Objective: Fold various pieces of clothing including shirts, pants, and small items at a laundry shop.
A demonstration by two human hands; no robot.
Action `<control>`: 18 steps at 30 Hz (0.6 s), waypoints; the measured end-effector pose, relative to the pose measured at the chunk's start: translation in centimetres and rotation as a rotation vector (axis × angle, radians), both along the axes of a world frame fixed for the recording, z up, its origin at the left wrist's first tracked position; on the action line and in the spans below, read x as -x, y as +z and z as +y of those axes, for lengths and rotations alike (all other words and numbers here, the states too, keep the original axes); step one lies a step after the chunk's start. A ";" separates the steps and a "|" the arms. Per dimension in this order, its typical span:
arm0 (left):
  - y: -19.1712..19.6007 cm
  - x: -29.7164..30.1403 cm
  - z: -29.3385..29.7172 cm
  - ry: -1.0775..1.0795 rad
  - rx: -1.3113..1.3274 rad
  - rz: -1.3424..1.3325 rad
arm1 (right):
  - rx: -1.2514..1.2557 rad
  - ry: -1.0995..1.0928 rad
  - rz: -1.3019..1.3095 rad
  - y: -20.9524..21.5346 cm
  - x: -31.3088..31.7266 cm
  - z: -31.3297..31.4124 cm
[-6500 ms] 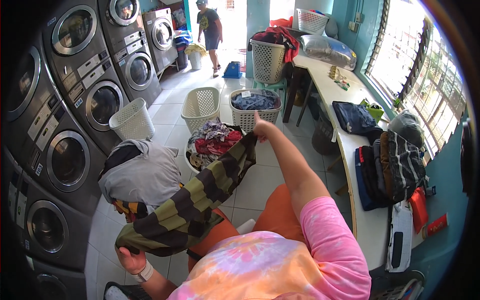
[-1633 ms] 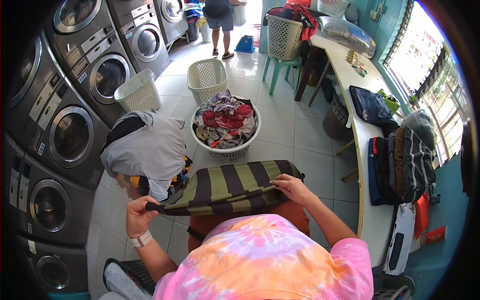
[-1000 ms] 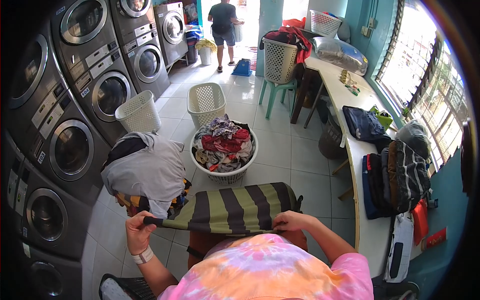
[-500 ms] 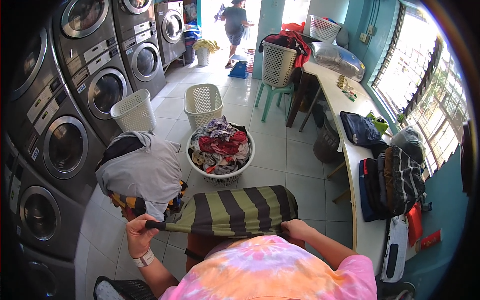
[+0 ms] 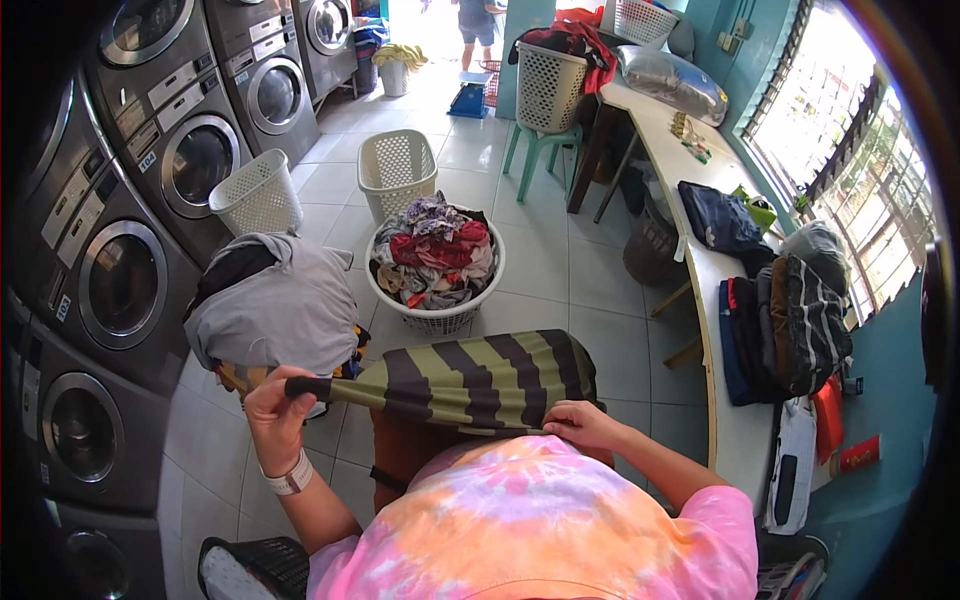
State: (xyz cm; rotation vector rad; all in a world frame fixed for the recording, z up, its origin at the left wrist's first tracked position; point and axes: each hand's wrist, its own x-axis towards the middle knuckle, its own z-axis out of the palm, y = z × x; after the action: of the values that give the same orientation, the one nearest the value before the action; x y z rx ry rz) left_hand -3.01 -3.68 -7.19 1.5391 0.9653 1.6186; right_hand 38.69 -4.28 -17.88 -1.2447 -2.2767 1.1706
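An olive-and-black striped garment is stretched sideways in front of my body. My left hand pinches a narrow dark end of it between thumb and fingers. My right hand is closed on its near edge, close to my waist. Past my left hand, grey and dark clothes form a tall heap, with yellow-and-black cloth low in it. Straight ahead on the floor, a white round basket is piled with mixed clothes.
Stacked dryers line the left. Two pale tall baskets stand beyond the heap. On the right runs a long table with folded clothes. A green stool carries a full basket. Another person is at the doorway.
The garment's dark end has been lifted by my left hand, and my right hand has shifted slightly left along the edge. The view has tilted down; the far person is partly cut off.
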 end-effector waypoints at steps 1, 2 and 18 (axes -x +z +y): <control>0.2 -0.1 0.1 -0.005 -0.014 -0.001 | 0.025 -0.006 0.061 0.7 0.4 -0.2; 0.5 -0.2 0.3 -0.011 -0.030 -0.001 | 0.049 -0.012 0.124 1.4 0.8 -0.3; 0.6 -0.1 -0.7 0.077 -0.040 0.078 | -0.137 -0.473 -0.365 -7.4 -5.1 0.0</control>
State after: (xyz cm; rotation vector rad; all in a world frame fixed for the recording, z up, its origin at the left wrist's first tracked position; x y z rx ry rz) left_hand -2.89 -4.39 -6.56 1.6203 1.0507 1.6509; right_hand 43.75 -4.23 -25.24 -1.9254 -2.0650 0.6502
